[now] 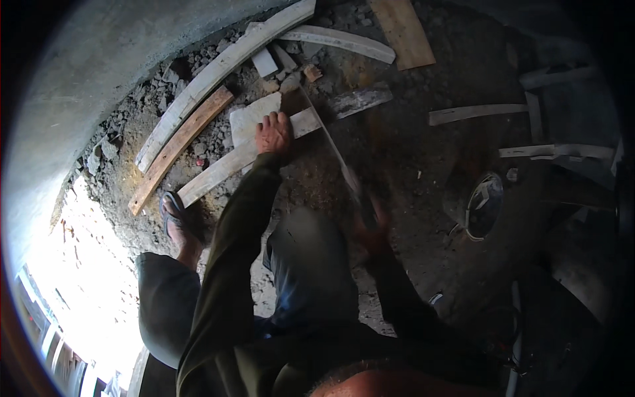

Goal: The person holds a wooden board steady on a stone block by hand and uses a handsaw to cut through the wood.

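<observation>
My left hand [274,134] is closed over a long pale wooden plank [221,169], fingers curled over its far edge. A flat whitish slab [253,116] lies against the plank by that hand. My right hand [374,230], dim and partly smeared by motion, grips the dark handle of a handsaw. The narrow blade of the handsaw [328,137] runs away from me and crosses the plank just right of my left hand. Shadow hides most of my right fingers.
Curved boards [228,63] and a brown plank [182,149] lie on rubble at the left, beside a concrete wall [126,59]. A wide board [405,33] is at the far side. Rightward are a bucket [468,210] and loose wood strips [477,113]. My sandalled foot [175,221] is near the plank's end.
</observation>
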Demonstrator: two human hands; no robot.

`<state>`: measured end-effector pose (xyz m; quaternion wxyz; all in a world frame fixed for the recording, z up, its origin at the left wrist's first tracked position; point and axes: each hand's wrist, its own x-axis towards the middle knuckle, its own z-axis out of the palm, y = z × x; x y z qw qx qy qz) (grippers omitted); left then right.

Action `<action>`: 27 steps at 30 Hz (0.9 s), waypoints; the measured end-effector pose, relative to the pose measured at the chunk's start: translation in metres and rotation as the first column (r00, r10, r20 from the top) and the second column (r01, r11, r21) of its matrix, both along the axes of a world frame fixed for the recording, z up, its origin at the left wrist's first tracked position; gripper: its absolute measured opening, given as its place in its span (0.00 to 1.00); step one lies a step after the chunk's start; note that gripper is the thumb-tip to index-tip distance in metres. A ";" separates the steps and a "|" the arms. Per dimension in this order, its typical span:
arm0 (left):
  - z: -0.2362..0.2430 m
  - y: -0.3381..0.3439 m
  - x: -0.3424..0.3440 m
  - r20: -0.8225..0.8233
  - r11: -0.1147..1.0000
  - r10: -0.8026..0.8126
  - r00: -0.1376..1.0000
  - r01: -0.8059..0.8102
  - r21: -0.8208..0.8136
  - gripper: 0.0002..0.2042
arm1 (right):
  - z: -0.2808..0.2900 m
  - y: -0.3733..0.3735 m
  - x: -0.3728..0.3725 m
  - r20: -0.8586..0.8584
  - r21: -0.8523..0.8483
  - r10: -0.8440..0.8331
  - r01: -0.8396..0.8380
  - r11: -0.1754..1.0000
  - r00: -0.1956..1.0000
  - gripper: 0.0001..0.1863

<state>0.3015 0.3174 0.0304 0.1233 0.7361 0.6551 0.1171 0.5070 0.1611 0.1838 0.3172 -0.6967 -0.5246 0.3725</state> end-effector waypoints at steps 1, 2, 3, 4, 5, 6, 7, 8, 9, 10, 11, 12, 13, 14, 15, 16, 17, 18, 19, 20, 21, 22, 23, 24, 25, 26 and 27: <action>0.007 0.008 0.010 0.020 1.000 -0.018 1.000 0.018 -0.010 0.09 | -0.015 0.015 0.009 0.060 -0.014 -0.019 0.020 1.000 0.998 0.26; 0.010 0.013 0.017 0.028 0.999 -0.030 0.999 0.030 -0.027 0.10 | -0.024 0.019 0.016 0.110 -0.021 0.001 0.001 1.000 0.994 0.26; 0.007 0.012 0.008 0.013 0.999 -0.023 1.000 0.023 -0.032 0.10 | -0.032 0.023 0.009 0.133 -0.040 0.043 -0.038 0.998 0.990 0.26; 0.003 0.011 0.002 -0.001 0.999 -0.017 1.000 0.017 -0.038 0.10 | -0.029 0.010 0.005 0.134 -0.022 0.060 -0.057 0.998 0.989 0.26; -0.001 0.010 -0.005 -0.014 0.999 -0.011 1.000 0.010 -0.043 0.10 | -0.027 0.004 0.004 0.140 0.008 0.083 -0.085 0.996 0.987 0.26; -0.003 0.006 -0.012 -0.027 0.999 0.012 1.000 -0.013 -0.034 0.09 | -0.006 -0.028 0.007 0.129 0.071 0.090 -0.099 0.993 0.988 0.26; -0.003 -0.001 -0.007 -0.031 0.999 0.017 0.999 -0.018 -0.031 0.08 | -0.012 -0.037 0.014 0.054 0.044 0.069 -0.071 0.996 0.996 0.26; 0.000 0.002 -0.004 -0.035 1.000 0.025 0.999 -0.025 -0.010 0.07 | -0.014 -0.043 0.020 -0.011 0.016 0.044 -0.044 0.999 0.999 0.26; 0.005 0.006 0.001 -0.023 1.000 -0.003 1.000 0.003 -0.005 0.07 | -0.046 -0.036 0.028 -0.131 -0.096 -0.034 0.022 0.995 0.991 0.26; 0.007 0.004 0.005 -0.003 1.000 -0.013 1.000 0.013 -0.010 0.07 | -0.049 -0.017 0.029 -0.117 -0.147 -0.049 0.032 0.989 0.992 0.26; 0.009 0.011 0.009 0.011 1.000 -0.021 1.000 0.021 0.004 0.07 | -0.051 0.003 0.030 -0.099 -0.196 -0.067 0.046 0.979 0.993 0.25; 0.007 0.011 0.006 -0.006 0.999 -0.031 1.000 0.031 -0.014 0.08 | -0.024 0.034 0.007 0.018 -0.193 -0.017 0.020 0.981 1.000 0.25; 0.008 0.010 0.005 -0.020 0.998 -0.050 0.999 0.049 -0.043 0.10 | -0.011 0.032 0.003 0.072 -0.128 0.014 -0.005 0.992 0.997 0.24; 0.009 0.011 0.000 -0.041 0.997 -0.047 0.998 0.044 -0.064 0.11 | 0.000 0.029 -0.005 0.114 -0.065 0.052 -0.045 0.997 0.992 0.24; 0.005 0.008 -0.008 -0.042 0.998 -0.036 0.998 0.034 -0.061 0.11 | 0.004 -0.009 0.001 0.092 0.064 0.076 -0.083 0.994 0.993 0.23; 0.002 0.004 -0.011 -0.037 0.998 -0.030 0.999 0.028 -0.060 0.11 | 0.004 -0.019 0.005 0.095 0.129 0.108 -0.119 0.984 0.990 0.23; 0.001 0.004 -0.007 -0.016 0.998 -0.033 0.999 0.032 -0.053 0.11 | 0.007 -0.028 0.012 0.115 0.192 0.129 -0.149 0.970 0.985 0.22; -0.002 0.005 -0.011 -0.003 0.997 -0.032 0.999 0.032 -0.065 0.11 | 0.002 -0.017 0.013 0.141 0.208 0.164 -0.191 0.959 0.976 0.22; -0.003 0.006 -0.010 0.029 0.996 -0.050 0.998 0.052 -0.073 0.11 | 0.001 -0.001 0.013 0.178 0.163 0.148 -0.177 0.971 0.973 0.22; -0.005 0.008 -0.005 0.044 0.996 -0.056 0.997 0.059 -0.074 0.10 | -0.001 0.009 0.008 0.206 0.106 0.127 -0.151 0.983 0.970 0.22; -0.007 0.013 0.003 0.055 0.995 -0.064 0.996 0.068 -0.069 0.10 | -0.015 0.032 0.001 0.227 -0.007 0.080 -0.081 0.997 0.971 0.22; -0.006 0.014 0.004 0.037 0.996 -0.051 0.998 0.054 -0.073 0.10 | -0.019 0.026 -0.003 0.247 0.008 0.050 -0.053 0.999 0.968 0.22; -0.006 0.014 0.005 0.024 0.997 -0.040 0.999 0.041 -0.064 0.10 | -0.023 0.023 -0.004 0.270 0.030 0.030 -0.040 0.999 0.962 0.22; -0.006 0.009 -0.006 -0.005 0.998 -0.015 1.000 0.015 -0.061 0.09 | -0.019 -0.012 -0.002 0.290 0.186 0.025 -0.082 0.979 0.957 0.21; -0.004 0.007 -0.008 -0.018 0.999 -0.001 1.000 0.000 -0.043 0.08 | -0.015 -0.023 0.005 0.267 0.210 0.039 -0.097 0.973 0.963 0.21; -0.004 0.005 -0.009 -0.033 1.000 0.013 0.999 -0.013 -0.028 0.07 | -0.011 -0.035 0.013 0.246 0.235 0.046 -0.105 0.966 0.968 0.22; -0.007 0.006 -0.013 -0.035 0.999 0.037 0.999 -0.037 -0.001 0.07 | -0.005 -0.033 0.018 0.166 0.132 0.080 -0.102 0.986 0.983 0.22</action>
